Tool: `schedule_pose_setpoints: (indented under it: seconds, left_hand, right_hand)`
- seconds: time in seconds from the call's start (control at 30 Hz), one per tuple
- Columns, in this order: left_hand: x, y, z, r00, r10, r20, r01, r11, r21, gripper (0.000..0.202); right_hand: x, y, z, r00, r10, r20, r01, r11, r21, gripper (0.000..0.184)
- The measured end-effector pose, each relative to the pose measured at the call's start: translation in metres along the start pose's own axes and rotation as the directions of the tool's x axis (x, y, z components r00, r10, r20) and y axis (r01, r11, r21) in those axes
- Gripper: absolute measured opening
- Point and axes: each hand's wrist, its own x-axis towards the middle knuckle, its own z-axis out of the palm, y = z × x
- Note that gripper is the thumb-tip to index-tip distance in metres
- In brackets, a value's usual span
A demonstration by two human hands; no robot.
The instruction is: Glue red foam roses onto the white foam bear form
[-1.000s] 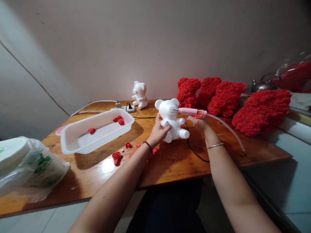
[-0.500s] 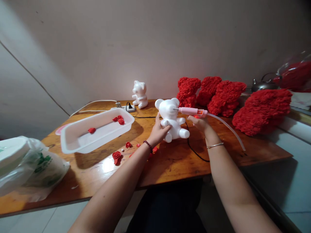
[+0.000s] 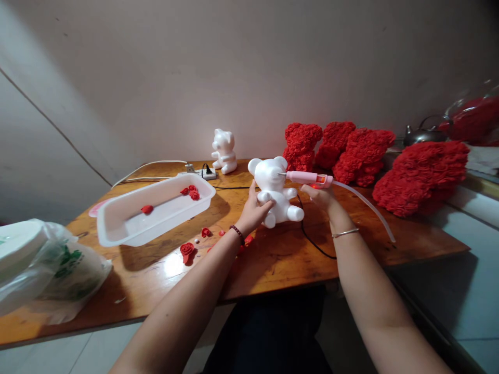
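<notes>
A smooth white foam bear [image 3: 271, 176] sits upright on the wooden table, facing away to the right. My left hand [image 3: 255, 208] grips it around its arm and side. In my right hand [image 3: 320, 196] is a pink glue gun [image 3: 304, 178], held level with its metal nozzle at the bear's face. A clear glue stick [image 3: 366, 202] bends down out of the gun's back end. Red foam roses [image 3: 187, 250] and loose petals lie by my left forearm, which covers some of them.
A white plastic tray [image 3: 156, 234] with a few red roses stands at left, beside a plastic-wrapped bundle [image 3: 70, 270]. Behind are a second white bear [image 3: 225, 150] and a power strip [image 3: 208, 175]. Several red rose-covered bears [image 3: 302, 145] and a kettle [image 3: 423, 136] stand at right.
Almost nothing differs. Both hands, the bear and the glue gun keep their places, with the nozzle still at the bear's face.
</notes>
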Motion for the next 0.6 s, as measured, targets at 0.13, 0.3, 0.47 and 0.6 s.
schedule_pose_setpoints:
  seconds: [0.13,0.3,0.47,0.6]
  left_hand:
    - [-0.001,0.002,0.000,1.000,-0.012,0.003,0.012,1.000,-0.005,0.104]
    - [0.000,0.003,0.000,1.000,-0.020,0.000,0.020,1.000,0.004,0.104]
    - [0.000,0.004,0.000,1.000,-0.030,-0.002,0.030,1.000,0.006,0.103]
    - [-0.001,0.004,0.000,1.000,-0.023,-0.001,0.023,1.000,0.011,0.102]
  right_hand:
    - [-0.001,0.001,0.000,0.999,-0.030,0.011,0.030,0.999,0.033,0.014]
    - [-0.001,0.000,0.001,0.997,-0.074,0.005,0.074,0.997,0.033,0.012]
    - [0.002,0.007,0.000,0.998,-0.065,0.011,0.065,0.998,0.024,0.019]
    - [0.005,0.010,0.000,0.997,-0.064,0.031,0.064,0.998,-0.014,0.023]
